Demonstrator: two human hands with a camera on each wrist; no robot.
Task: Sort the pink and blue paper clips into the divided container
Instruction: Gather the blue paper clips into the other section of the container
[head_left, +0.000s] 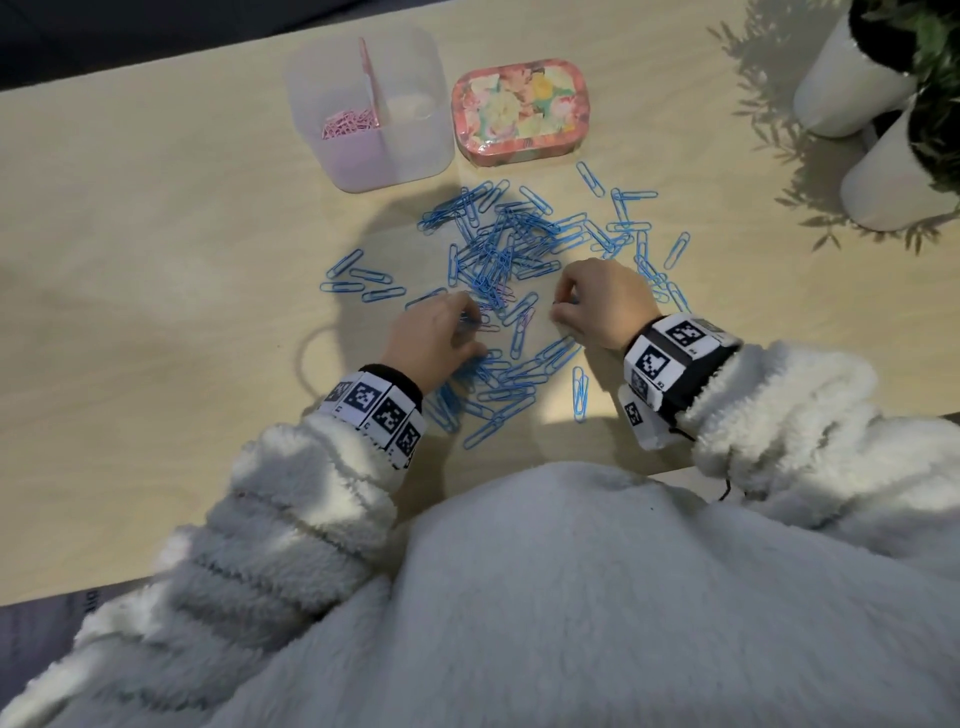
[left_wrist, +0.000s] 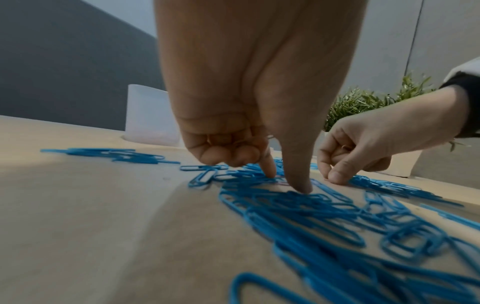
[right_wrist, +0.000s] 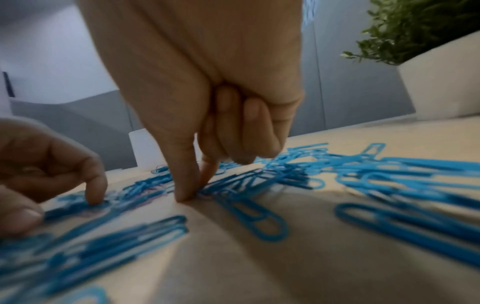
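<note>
Both hands work the near edge of the blue paper clips (head_left: 511, 270) strewn on the counter (head_left: 156, 260). The left hand (head_left: 436, 338) and right hand (head_left: 597, 306) each have thumb and forefinger tips down among the clips, other fingers curled; whether either grip has closed on a clip, I cannot tell. A few pink paper clips (head_left: 485, 325) hide between them; I judge pink-picking nearly done. Next: lift one, carry it beyond to the divided container (head_left: 371, 111).

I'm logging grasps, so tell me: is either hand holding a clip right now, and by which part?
Cannot tell. Left hand and right hand have fingertips down among the blue clips; no clip is visibly lifted or pinched.
</note>
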